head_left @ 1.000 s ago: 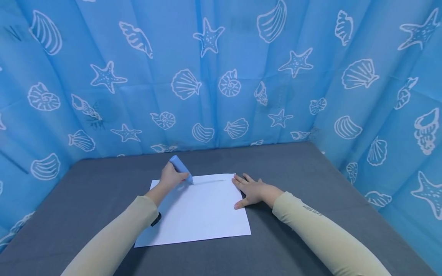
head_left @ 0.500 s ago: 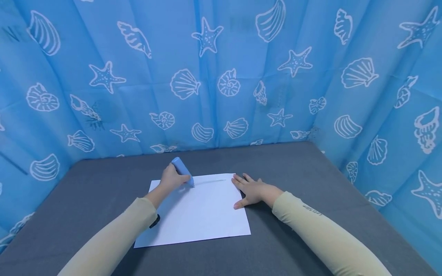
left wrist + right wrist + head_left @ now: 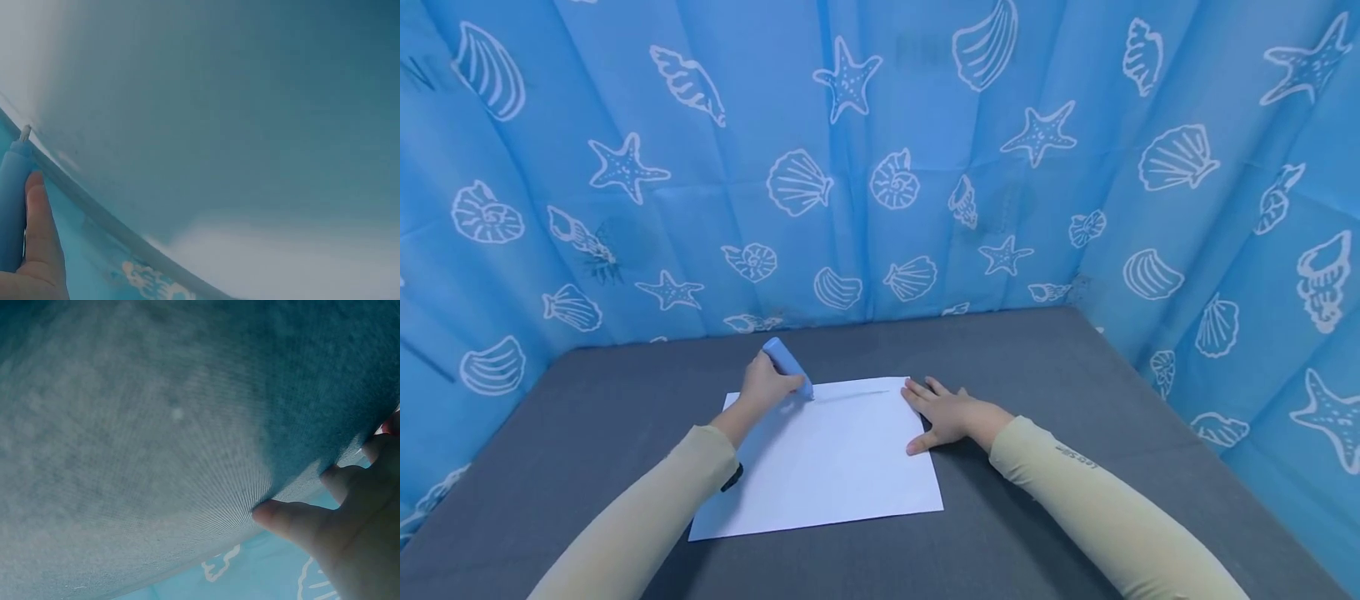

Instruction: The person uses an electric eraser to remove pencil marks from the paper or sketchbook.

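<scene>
My left hand (image 3: 762, 385) grips a thick light-blue pen (image 3: 786, 362) over the upper left part of a white sheet of paper (image 3: 831, 467). The pen leans, its narrow tip at or just above the sheet; contact cannot be told. A faint grey line (image 3: 857, 394) runs from near the tip towards the upper right corner. In the left wrist view the pen (image 3: 14, 200) shows a metallic tip, with one finger lying along the barrel. My right hand (image 3: 946, 417) rests with spread fingers on the paper's right edge. In the right wrist view several fingers (image 3: 294, 519) appear at the lower right.
Grey cloth (image 3: 1000, 358) covers the table under the paper. Blue curtains (image 3: 865, 233) with white shells and starfish hang behind and at both sides. A black band (image 3: 732, 477) shows at the left wrist.
My left hand and the pen dipped slightly towards me, then moved back up and a little left. The right hand stays on the paper's edge. The head view has shifted slightly.
</scene>
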{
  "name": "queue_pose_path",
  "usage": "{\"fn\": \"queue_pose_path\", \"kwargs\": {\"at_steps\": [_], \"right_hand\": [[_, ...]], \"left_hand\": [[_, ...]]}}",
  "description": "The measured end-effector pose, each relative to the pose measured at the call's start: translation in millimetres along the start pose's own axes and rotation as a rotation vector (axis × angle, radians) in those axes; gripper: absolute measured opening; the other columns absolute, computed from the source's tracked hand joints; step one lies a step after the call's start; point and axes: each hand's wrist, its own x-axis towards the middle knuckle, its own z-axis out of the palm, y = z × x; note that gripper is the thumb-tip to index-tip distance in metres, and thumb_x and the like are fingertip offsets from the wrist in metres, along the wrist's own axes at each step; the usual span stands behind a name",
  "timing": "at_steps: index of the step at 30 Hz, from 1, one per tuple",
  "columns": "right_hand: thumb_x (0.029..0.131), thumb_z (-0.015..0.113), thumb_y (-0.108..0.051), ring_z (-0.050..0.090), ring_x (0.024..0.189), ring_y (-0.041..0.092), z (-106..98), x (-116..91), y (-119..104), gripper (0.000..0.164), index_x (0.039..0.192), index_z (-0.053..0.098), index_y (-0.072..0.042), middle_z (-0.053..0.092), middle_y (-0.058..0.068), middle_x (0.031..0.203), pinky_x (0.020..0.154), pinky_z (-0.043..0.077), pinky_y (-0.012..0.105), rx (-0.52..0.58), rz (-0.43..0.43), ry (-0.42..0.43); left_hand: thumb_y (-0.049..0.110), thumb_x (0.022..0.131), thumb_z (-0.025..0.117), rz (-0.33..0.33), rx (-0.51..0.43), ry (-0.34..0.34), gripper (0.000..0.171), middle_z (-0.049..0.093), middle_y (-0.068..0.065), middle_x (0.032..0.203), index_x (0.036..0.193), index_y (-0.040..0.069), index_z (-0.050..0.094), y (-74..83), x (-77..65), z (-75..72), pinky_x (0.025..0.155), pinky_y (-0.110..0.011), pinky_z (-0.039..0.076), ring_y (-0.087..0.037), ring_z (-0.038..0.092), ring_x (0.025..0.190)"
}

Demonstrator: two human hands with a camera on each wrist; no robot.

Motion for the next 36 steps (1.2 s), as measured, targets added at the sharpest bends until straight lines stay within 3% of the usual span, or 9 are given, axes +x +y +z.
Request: {"fn": "queue_pose_path", "kwargs": {"at_steps": [5,10,15,21,36], "right_hand": [[0.083,0.063,-0.062,-0.001,0.147,0.035,-1.1,-0.4,-0.4,0.103,0.157,0.013,-0.012,0.005,0.005,0.163,0.109,0.012,0.069,0.003,0.007,-0.005],[0.083,0.063,-0.062,-0.001,0.147,0.035,-1.7,-0.9,-0.5,0.103,0.157,0.013,-0.012,0.005,0.006,0.163,0.108,0.012,0.069,0.006,0.005,-0.001],[0.083,0.064,-0.062,-0.001,0.147,0.035,-2.3,-1.1,0.4,0.103,0.157,0.013,-0.012,0.006,0.005,0.163,0.109,0.012,0.069,0.002,0.011,-0.003],[0.083,0.063,-0.063,0.000,0.147,0.035,-2.1,0.0,1.1,0.103,0.157,0.013,-0.012,0.006,0.006,0.163,0.108,0.012,0.070,-0.002,0.008,0.000],[0.084,0.062,-0.062,0.000,0.147,0.036,-2.1,-2.4,-1.4,0.102,0.156,0.012,-0.011,0.005,0.006,0.163,0.108,0.012,0.070,-0.003,-0.004,-0.010]], "left_hand": [[0.011,0.085,0.069,0.020,0.015,-0.035,0.060,0.054,-0.029,0.119,0.131,-0.011,0.036,3.5,-2.6,0.3,0.087,-0.045,0.053,-0.038,0.060,0.104],[0.009,0.086,0.069,0.034,0.002,-0.008,0.062,0.053,-0.031,0.122,0.133,-0.011,0.035,5.3,-1.7,0.0,0.087,-0.046,0.053,-0.040,0.060,0.106],[0.011,0.084,0.070,0.050,0.038,-0.034,0.063,0.054,-0.031,0.120,0.132,-0.012,0.036,5.8,-1.6,1.2,0.089,-0.047,0.052,-0.040,0.059,0.107],[0.010,0.087,0.068,0.031,0.001,0.006,0.058,0.053,-0.031,0.120,0.131,-0.011,0.036,5.7,3.0,3.3,0.086,-0.046,0.053,-0.040,0.060,0.104],[0.013,0.087,0.068,0.011,0.012,0.007,0.058,0.053,-0.031,0.120,0.130,-0.012,0.037,1.3,0.3,2.5,0.087,-0.047,0.052,-0.040,0.059,0.105]]}}
